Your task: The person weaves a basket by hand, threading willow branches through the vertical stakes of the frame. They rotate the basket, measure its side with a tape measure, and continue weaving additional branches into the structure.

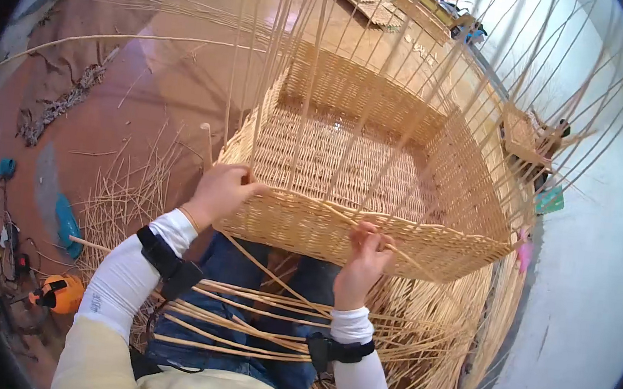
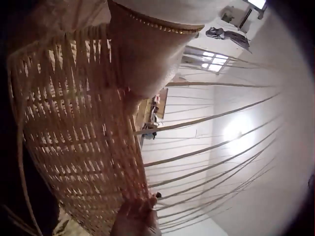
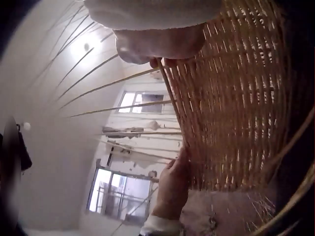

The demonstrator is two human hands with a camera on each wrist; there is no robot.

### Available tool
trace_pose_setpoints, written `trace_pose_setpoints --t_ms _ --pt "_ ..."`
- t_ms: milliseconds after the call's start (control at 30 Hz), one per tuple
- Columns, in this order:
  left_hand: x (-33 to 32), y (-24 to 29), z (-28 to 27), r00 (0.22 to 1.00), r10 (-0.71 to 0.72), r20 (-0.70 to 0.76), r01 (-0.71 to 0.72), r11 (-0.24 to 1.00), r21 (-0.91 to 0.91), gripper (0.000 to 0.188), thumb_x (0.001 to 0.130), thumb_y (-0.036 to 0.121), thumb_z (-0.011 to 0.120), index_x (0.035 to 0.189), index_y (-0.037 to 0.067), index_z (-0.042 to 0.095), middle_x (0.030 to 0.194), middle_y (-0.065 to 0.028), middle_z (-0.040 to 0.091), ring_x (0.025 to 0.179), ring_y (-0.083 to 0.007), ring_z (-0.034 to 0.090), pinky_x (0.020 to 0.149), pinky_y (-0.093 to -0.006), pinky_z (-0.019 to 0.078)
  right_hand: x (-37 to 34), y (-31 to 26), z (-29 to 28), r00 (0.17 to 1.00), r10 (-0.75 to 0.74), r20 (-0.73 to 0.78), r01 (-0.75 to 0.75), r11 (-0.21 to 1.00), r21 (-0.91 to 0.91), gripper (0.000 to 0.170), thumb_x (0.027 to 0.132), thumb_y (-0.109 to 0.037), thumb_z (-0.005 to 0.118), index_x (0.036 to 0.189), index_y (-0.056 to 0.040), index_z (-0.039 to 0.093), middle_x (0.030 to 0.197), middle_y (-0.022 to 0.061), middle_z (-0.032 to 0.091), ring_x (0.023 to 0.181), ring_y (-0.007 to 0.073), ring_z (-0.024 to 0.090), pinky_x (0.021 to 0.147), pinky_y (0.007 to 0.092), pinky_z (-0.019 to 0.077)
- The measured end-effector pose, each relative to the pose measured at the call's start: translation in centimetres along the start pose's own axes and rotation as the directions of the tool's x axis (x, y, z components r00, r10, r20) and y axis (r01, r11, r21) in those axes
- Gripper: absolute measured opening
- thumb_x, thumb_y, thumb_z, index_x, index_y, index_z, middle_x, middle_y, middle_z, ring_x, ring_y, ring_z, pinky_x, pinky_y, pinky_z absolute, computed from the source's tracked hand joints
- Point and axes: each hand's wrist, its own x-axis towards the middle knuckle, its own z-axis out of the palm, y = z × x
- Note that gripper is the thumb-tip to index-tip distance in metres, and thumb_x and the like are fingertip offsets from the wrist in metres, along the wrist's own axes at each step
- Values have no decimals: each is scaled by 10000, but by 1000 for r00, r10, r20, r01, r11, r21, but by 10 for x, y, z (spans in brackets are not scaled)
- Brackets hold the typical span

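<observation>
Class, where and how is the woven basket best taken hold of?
Probably by the top edge of the basket's near wall, coming from the near side, between the upright stakes: the wall looks thin, and gaps between stakes leave room to pinch.

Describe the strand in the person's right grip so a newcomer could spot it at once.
Find the large woven basket in front of the person, then the top of its near wall. There the right grip pinches a pale strand. Unlike the rods standing up from the rim, it slants across the wall's outer face.
</observation>
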Motion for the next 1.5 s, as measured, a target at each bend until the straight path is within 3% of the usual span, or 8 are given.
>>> trace_pose_setpoints --t_ms 200,467,633,700,867,1133,1233,1500 --pt "-12 23 -24 942 -71 -329 72 997 -7 372 822 396 685 891 31 687 814 -152 675 806 -332 647 698 -404 497 -12 14 34 981 85 173 -108 986 124 114 1037 -189 442 1097 -110 385 1128 123 597 869 156 614 796 316 524" --pt "34 0 63 988 90 125 -42 938 -343 377 821 476 688 953 125 650 838 -49 677 885 -228 639 1038 -491 193 16 -33 -20 992 87 87 -77 991 -108 98 1013 -113 471 1085 -92 408 1087 100 610 882 152 612 778 286 515" --pt "37 3 67 998 -29 47 43 933 -358 374 824 513 677 783 143 654 679 15 628 752 -188 594 911 -434 245 65 -79 83 850 -181 495 487 631 -604 265 970 -67 529 1228 -30 476 1060 98 603 957 171 602 794 300 493" --pt "37 5 58 998 -62 2 60 954 -293 375 815 511 686 756 142 658 684 11 635 734 -184 584 913 -437 245 92 -78 160 468 -568 677 857 102 -506 277 939 -51 558 1207 3 516 1120 137 591 984 211 622 823 311 496" --pt "45 -32 42 976 -181 120 214 900 -379 386 775 527 713 740 145 674 698 6 655 740 -169 588 947 -440 252 57 -87 119 887 -205 415 345 890 -298 504 967 -22 462 1443 -67 304 937 96 586 923 192 619 866 348 493" --pt "47 27 -2 987 58 -153 -8 951 309 366 829 409 676 960 68 649 893 -105 696 880 -269 638 983 -449 312 15 7 24 963 -266 32 268 950 -163 158 1052 -206 377 1076 -86 277 999 165 588 869 235 631 824 336 546" --pt "25 74 16 992 110 -66 -129 871 -474 335 874 300 647 995 -10 613 876 -151 649 860 -311 624 791 -377 466 0 9 25 996 -94 -13 93 993 -69 120 1040 -171 415 1081 -114 317 1067 158 591 856 216 643 770 317 554" --pt "66 42 73 952 109 287 19 912 -410 350 841 359 696 850 16 627 770 -111 612 752 -240 558 742 -357 442 35 -42 -34 997 -31 68 52 943 -330 61 1001 -76 491 1043 -59 450 1000 72 629 815 125 584 714 273 460"
